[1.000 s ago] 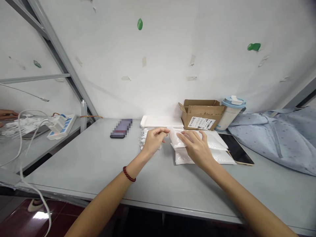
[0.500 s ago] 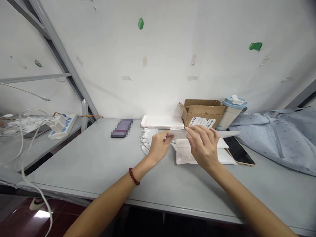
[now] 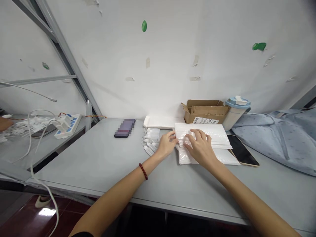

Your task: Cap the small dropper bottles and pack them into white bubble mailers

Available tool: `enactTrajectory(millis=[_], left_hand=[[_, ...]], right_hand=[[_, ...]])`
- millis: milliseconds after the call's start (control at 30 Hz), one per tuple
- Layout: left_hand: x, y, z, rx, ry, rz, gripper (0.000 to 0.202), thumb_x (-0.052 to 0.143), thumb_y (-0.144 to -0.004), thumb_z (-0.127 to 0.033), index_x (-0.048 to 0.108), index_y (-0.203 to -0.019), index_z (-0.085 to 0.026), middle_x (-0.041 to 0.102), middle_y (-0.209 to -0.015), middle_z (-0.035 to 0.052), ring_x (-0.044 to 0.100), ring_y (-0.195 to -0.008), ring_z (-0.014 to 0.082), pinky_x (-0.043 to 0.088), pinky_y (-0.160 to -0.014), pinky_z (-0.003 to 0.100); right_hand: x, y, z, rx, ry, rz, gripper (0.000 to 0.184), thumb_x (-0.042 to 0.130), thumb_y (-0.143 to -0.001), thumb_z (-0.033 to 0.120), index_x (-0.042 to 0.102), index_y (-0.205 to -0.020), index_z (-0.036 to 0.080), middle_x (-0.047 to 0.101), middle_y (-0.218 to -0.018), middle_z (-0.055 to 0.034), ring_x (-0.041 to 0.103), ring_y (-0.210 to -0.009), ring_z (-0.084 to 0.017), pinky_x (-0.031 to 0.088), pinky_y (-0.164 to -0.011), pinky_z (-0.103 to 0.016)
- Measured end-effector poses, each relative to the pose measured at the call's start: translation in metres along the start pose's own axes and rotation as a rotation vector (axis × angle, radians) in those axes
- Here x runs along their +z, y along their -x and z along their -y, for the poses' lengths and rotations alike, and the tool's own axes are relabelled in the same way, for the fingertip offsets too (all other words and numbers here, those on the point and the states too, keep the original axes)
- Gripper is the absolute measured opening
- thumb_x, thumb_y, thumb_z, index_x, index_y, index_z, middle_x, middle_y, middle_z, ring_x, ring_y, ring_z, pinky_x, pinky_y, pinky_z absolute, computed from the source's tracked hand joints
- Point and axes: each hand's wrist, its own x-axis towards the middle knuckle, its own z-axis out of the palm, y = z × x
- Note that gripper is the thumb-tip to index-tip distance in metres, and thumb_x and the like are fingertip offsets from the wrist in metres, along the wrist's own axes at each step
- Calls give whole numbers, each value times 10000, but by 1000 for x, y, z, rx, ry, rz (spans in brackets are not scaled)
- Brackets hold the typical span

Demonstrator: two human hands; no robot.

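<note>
A white bubble mailer [image 3: 214,133] lies tilted on top of other white bubble mailers [image 3: 222,157] on the grey table. At its left edge, my left hand [image 3: 167,144] pinches the corner between thumb and fingers. My right hand [image 3: 201,149] rests on the front of the same mailer, its fingers bent and spread apart, pressing on the surface. Several small white tagged items with loops [image 3: 151,140] lie just left of my left hand. Behind them is a flat stack of white envelopes or mailers [image 3: 161,121].
An open cardboard box [image 3: 207,110] and a blue-lidded cup [image 3: 235,112] stand against the wall. A tablet or large phone [image 3: 243,149] and a pale blue cloth bag [image 3: 276,141] lie right. Left are a phone [image 3: 125,127], a power strip [image 3: 71,126] and white cables [image 3: 31,131].
The mailer, edge-on in the air before, is now laid down on the others with its face showing. My right hand has come down onto it, and its fingers have spread.
</note>
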Motion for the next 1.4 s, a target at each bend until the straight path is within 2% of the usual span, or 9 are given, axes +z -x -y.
enactTrajectory(millis=[100,200,467,633,733,867,1000,1200,1400], left_hand=[[-1,0,2,101,-80,72,340,535,-747,-45,651,-1061,-104,590,-1252,121,529,-1181,230,461,-956,323],[-2,4,-2,121,-164,104,368,538,-764,-96,655,-1112,-113,571,-1288,113,492,-1227,248,444,-987,347],[-6,10,-14,65,-438,170,446,559,-786,-175,585,-1219,-73,661,-1135,131,651,-916,202,517,-811,294],[-29,-12,-18,242,-941,40,339,463,-833,-96,628,-1128,-119,659,-1137,93,617,-1001,177,487,-875,269],[-50,-40,-20,226,-1209,40,301,481,-816,-78,658,-1060,-90,667,-1088,129,577,-1078,240,428,-967,347],[-71,-77,-21,195,-1301,96,295,549,-769,-83,680,-1034,-85,671,-1059,155,562,-1095,282,442,-927,344],[-74,-97,-19,143,-1341,143,245,598,-695,-56,722,-903,-97,697,-947,151,620,-957,269,478,-811,302],[-72,-103,-19,85,-1309,150,128,634,-700,-103,733,-777,-131,707,-789,98,632,-707,188,450,-620,242],[-73,-102,-23,90,-1265,14,109,616,-740,-143,722,-759,-160,703,-765,75,624,-718,184,441,-635,246]], right_hand=[[2,2,3,33,44,114,243,512,-864,232,583,-1084,156,526,-1246,-191,463,-1130,-330,378,-860,-548],[0,2,5,47,51,149,294,519,-869,270,556,-1137,153,505,-1270,-199,463,-1146,-331,387,-870,-556],[-2,0,-1,82,47,186,379,518,-878,359,508,-1203,165,470,-1313,-210,422,-1201,-359,411,-837,-571],[-3,-3,-9,103,6,252,378,538,-866,361,492,-1209,211,450,-1327,-186,388,-1231,-349,447,-794,-519],[-5,-6,-14,103,-26,323,402,579,-842,356,479,-1210,229,438,-1341,-175,376,-1243,-337,457,-786,-500],[-3,-7,-19,103,-13,310,405,597,-836,311,478,-1211,216,447,-1331,-178,401,-1230,-319,459,-800,-475],[3,-7,-23,101,27,235,345,559,-861,256,495,-1189,174,470,-1304,-201,454,-1181,-313,457,-801,-443],[8,-7,-28,112,0,194,328,537,-867,242,491,-1187,181,478,-1304,-197,470,-1164,-310,445,-802,-438],[9,-7,-28,99,-22,189,317,552,-855,259,504,-1159,180,483,-1289,-203,479,-1150,-315,440,-803,-439]])
